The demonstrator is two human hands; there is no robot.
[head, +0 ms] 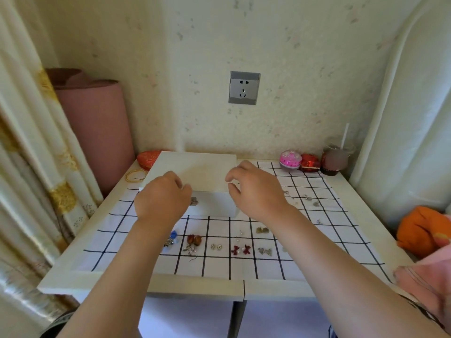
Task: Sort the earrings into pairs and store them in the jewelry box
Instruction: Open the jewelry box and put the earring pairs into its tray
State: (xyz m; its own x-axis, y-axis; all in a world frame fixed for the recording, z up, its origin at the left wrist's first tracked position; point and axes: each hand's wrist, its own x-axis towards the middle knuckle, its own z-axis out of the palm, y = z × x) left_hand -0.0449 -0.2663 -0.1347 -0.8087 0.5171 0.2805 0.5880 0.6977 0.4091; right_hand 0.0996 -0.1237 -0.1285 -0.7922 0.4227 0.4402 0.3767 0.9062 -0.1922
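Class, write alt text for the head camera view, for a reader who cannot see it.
A person's left hand and right hand, fingers curled, hover at the front edge of a white jewelry box with its lid down. In front of it, paired earrings lie in a row on a white cloth with a black grid; loose earrings lie to the right.

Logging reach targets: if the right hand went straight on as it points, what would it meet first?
Most likely the box lid, near its right front corner: the right hand points forward-left at it. Depth is unclear; the fingertips may already touch.
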